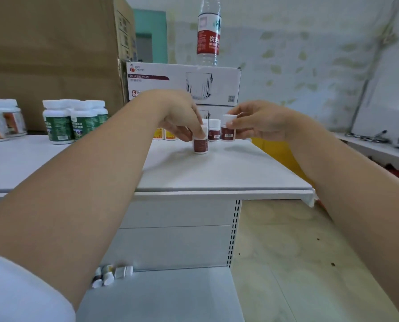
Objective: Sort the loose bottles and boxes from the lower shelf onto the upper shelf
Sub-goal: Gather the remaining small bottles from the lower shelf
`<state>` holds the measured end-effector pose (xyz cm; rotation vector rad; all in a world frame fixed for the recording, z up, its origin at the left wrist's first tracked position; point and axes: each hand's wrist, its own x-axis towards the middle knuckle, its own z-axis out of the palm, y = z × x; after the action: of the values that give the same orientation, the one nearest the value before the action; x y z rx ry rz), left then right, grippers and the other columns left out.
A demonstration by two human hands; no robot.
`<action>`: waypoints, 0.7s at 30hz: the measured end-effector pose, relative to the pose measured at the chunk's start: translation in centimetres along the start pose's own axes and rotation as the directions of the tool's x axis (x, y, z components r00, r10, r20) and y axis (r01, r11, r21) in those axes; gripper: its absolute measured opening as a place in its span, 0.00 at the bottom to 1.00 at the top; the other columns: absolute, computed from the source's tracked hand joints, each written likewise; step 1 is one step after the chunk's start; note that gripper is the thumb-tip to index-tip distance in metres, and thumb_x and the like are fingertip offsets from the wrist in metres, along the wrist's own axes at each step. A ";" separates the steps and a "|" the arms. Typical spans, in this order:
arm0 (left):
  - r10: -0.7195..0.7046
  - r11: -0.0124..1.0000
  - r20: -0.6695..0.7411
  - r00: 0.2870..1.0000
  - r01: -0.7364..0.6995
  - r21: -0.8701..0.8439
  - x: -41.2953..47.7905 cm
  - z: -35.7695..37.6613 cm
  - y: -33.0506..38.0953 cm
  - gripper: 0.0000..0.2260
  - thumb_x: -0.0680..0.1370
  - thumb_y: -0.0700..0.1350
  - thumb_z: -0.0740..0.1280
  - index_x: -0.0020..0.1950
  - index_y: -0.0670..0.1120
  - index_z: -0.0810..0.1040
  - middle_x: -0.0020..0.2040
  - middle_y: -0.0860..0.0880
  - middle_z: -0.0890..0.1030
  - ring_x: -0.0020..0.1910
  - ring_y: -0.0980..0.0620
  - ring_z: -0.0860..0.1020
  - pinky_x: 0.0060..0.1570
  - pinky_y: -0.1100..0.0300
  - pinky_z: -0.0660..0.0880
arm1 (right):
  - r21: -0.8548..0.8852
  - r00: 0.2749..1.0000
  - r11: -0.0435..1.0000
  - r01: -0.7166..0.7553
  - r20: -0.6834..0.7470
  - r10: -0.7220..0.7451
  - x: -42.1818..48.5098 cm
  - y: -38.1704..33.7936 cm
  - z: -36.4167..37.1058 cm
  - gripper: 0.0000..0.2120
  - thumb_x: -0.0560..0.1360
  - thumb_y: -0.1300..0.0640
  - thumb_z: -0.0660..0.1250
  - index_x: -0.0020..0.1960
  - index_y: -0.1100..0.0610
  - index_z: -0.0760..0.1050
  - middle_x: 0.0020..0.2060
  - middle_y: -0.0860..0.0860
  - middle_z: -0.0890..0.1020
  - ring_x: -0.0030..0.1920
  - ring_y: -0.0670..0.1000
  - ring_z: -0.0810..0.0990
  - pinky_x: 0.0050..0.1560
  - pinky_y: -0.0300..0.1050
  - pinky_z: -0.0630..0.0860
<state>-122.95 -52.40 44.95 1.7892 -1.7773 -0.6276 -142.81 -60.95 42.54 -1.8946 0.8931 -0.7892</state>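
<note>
My left hand (180, 112) pinches a maroon-labelled pill bottle (201, 145) by its cap; my right hand (261, 122) grips a second pill bottle (228, 133). Light, rigid, probably slick: take the cap.

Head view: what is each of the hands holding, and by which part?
Left hand grips a maroon-label bottle by its white cap. Right hand pinches a second maroon-label bottle at its cap and neck.

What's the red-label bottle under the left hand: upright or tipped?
Upright. The red-label bottle stands on its base on the upper shelf, its cap gripped from above by the left hand.
</note>
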 end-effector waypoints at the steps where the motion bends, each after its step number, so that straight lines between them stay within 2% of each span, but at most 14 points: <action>1: -0.001 1.000 -0.004 1.000 0.001 -0.002 0.2 0.0 0.1 0.11 0.71 0.36 0.77 0.51 0.41 0.79 0.50 0.40 0.84 0.47 0.46 0.85 0.48 0.56 0.82 | 0.003 1.000 1.000 0.003 -0.011 -0.003 0.6 0.3 0.2 0.12 0.76 0.67 0.70 0.59 0.65 0.76 0.52 0.60 0.82 0.51 0.54 0.85 0.54 0.45 0.82; 5: 0.009 1.000 -0.028 1.000 -0.009 -0.013 0.6 0.3 0.1 0.12 0.70 0.37 0.77 0.50 0.41 0.80 0.49 0.42 0.83 0.46 0.48 0.84 0.48 0.56 0.82 | -0.017 1.000 1.000 -0.002 -0.031 0.001 2.1 1.6 0.6 0.14 0.75 0.67 0.71 0.59 0.66 0.76 0.54 0.61 0.82 0.55 0.58 0.84 0.59 0.52 0.80; 9: 0.033 0.999 -0.066 0.997 -0.035 -0.027 1.1 0.7 -0.6 0.13 0.71 0.37 0.77 0.52 0.41 0.79 0.49 0.42 0.83 0.42 0.50 0.83 0.41 0.59 0.83 | 0.014 0.999 1.000 -0.017 -0.033 0.018 2.7 2.4 1.0 0.12 0.73 0.66 0.73 0.56 0.62 0.77 0.55 0.62 0.83 0.56 0.59 0.83 0.60 0.52 0.79; 13: 0.050 0.998 -0.098 0.994 -0.053 -0.031 1.5 0.7 -1.3 0.13 0.70 0.38 0.78 0.51 0.41 0.79 0.48 0.42 0.83 0.40 0.51 0.83 0.43 0.57 0.83 | 0.009 0.998 1.000 0.008 -0.055 -0.007 3.1 2.9 1.5 0.12 0.70 0.68 0.75 0.52 0.60 0.77 0.49 0.59 0.82 0.50 0.56 0.84 0.57 0.50 0.81; 17: 0.065 0.997 -0.126 0.990 -0.069 -0.027 1.7 0.7 -1.5 0.13 0.70 0.39 0.78 0.50 0.42 0.78 0.45 0.43 0.83 0.37 0.53 0.84 0.39 0.61 0.83 | -0.121 0.992 0.992 0.036 -0.116 -0.050 3.1 3.1 1.7 0.13 0.68 0.67 0.78 0.46 0.58 0.75 0.42 0.54 0.81 0.43 0.52 0.83 0.52 0.47 0.82; 21: 0.076 0.997 -0.146 0.986 -0.080 -0.018 1.7 0.7 -1.6 0.13 0.69 0.40 0.79 0.47 0.43 0.77 0.44 0.44 0.83 0.34 0.54 0.84 0.37 0.63 0.82 | -0.164 0.988 0.986 0.031 -0.146 -0.055 3.2 3.3 1.6 0.15 0.67 0.65 0.79 0.48 0.59 0.76 0.45 0.58 0.82 0.44 0.53 0.83 0.51 0.47 0.82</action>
<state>-122.18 -54.14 43.45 1.6953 -1.7250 -0.4734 -140.69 -64.05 39.41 -2.0207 1.0389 -0.9197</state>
